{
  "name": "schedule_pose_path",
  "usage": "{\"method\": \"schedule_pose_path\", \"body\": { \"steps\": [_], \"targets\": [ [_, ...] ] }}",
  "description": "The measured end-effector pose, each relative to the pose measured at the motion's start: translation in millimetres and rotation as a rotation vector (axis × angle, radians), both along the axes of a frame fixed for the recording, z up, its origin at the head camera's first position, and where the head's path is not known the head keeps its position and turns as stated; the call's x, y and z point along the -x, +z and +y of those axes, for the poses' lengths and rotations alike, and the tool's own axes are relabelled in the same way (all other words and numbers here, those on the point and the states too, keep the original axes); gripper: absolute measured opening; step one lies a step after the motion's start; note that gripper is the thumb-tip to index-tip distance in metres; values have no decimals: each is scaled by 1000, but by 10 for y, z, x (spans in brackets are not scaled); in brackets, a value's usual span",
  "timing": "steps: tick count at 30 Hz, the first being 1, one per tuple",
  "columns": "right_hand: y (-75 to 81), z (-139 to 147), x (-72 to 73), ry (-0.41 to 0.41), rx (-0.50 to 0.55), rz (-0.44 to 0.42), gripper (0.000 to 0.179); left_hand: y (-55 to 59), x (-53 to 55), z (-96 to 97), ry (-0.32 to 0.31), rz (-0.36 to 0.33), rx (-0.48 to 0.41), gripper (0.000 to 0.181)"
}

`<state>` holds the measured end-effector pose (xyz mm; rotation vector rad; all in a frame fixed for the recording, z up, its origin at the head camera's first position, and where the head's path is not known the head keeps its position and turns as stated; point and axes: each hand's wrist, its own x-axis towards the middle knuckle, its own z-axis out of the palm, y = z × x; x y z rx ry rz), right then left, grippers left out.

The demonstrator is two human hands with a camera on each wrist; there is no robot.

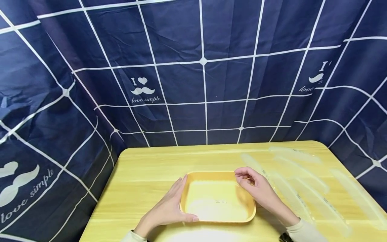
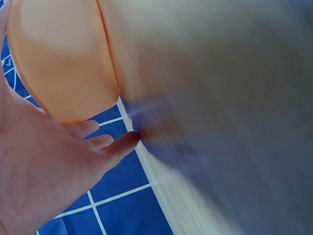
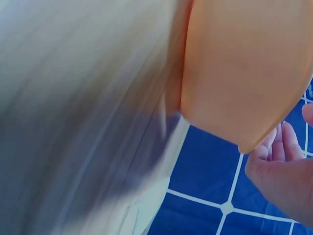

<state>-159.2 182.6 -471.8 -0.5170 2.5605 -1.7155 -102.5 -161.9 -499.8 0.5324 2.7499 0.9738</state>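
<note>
- The left hand (image 1: 165,209) reaches in from the lower left, its fingers stretched out along the outside of the left wall of the tray (image 1: 217,173) and its thumb spread wide from them, lying at the near rim by the near left corner.
- The right hand (image 1: 259,189) comes in from the lower right, bent over the tray's far right corner. Its fingers are loosely curled with a narrow gap to the thumb; whether they pinch the rim or only touch it, I cannot tell.
- Both forearms slant inward, each in a pale sleeve (image 1: 306,231), with a dark band (image 1: 285,237) at the right wrist.
- Hands: two, one at either side of the tray.
- Tray: one, yellow-orange, with rounded corners. It sits upright on the near middle part of the worktop (image 1: 151,168), between the hands.
- Translucent strips (image 1: 358,193): six by my count, though their outlines are faint. They lie on the right part of the worktop, beyond the right hand, most of them slanting and some close together.
- Inside the tray, the base is bright with glare and carries a few small grey marks (image 1: 221,202) near its middle.
- Dark blue cloth (image 1: 226,80) with white grid lines surrounds the worktop at the back and both sides.
</note>
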Motion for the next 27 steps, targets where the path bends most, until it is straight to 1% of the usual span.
{"method": "schedule_pose_path", "body": {
  "steps": [3,8,15,21,27],
  "targets": [
    [-1,38,19,-22,-13,5,23,1,-4,-9,0,1,3,138],
    [-12,137,64,-51,-76,16,27,21,17,-3,-3,7,2,139],
    [-91,267,109,-96,-99,9,33,19,13,-1,-8,7,1,138],
    [-169,370,135,-116,-182,0,35,15,-12,-3,0,-10,3,138],
    [-212,486,220,-122,-268,-10,50,8,-6,-11,-3,-6,7,138]
  ]
}}
